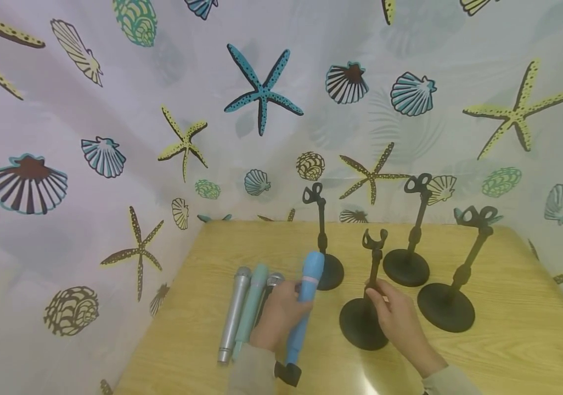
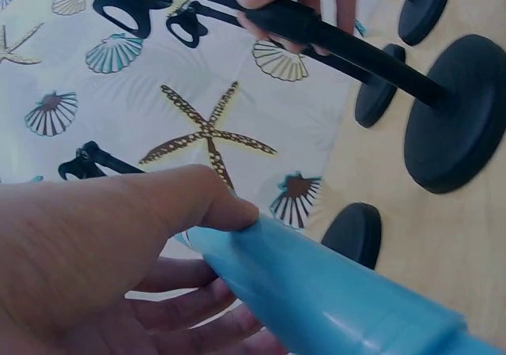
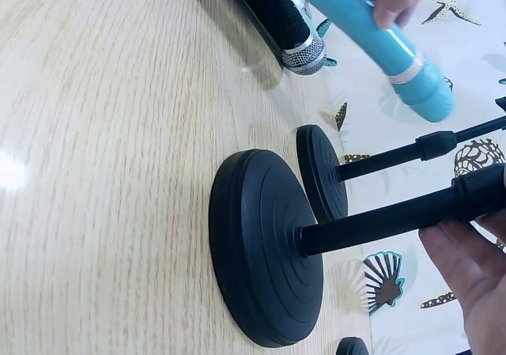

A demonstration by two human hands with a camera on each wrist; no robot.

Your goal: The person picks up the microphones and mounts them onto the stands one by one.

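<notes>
My left hand (image 1: pixel 281 312) grips a blue microphone (image 1: pixel 299 329) round its body, its head end raised and tilted toward the back. A dark piece is seen at its lower end. My right hand (image 1: pixel 402 318) holds the pole of a black desktop microphone stand (image 3: pixel 265 248), fingers and thumb at the collar. That stand's base rests on the table, and its forked clip (image 1: pixel 375 239) on top holds nothing. The blue microphone is apart from the clip, to its left. To the left lie a silver microphone (image 1: pixel 234 315), a green one (image 1: pixel 252 307) and a black one (image 3: pixel 304 54), partly hidden by my left hand.
Three more black stands with bare clips are on the wooden table (image 1: pixel 178 340): a back left stand (image 1: pixel 332 274), a back right stand (image 1: pixel 406 269) and a right stand (image 1: pixel 446 308). A curtain (image 1: pixel 281 148) with shells and starfish hangs behind and beside the table.
</notes>
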